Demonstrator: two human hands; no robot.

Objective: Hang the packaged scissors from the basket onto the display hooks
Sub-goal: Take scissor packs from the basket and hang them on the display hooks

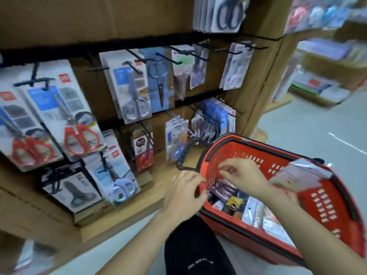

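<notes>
A red basket [325,207] sits tilted at the lower right, with several packaged scissors [224,187] lying inside. One grey package [301,175] leans over its far rim. My right hand [242,175] is inside the basket above the packages with its fingers bent down; blur hides whether they pinch one. My left hand [184,193] hovers just outside the basket's left wall, fingers loosely curled, with nothing seen in it. Black display hooks [168,58] stick out of the cardboard display; one hook [97,69] is bare. Red-handled scissors [81,139] and grey-handled scissors [137,108] hang at the left.
The basket's black handle [186,155] points toward the display. A cardboard ledge [123,219] runs below the lowest hooks. My knee in black fabric [194,245] is under the hands. Grey aisle floor [317,126] and more shelves [327,76] lie to the right.
</notes>
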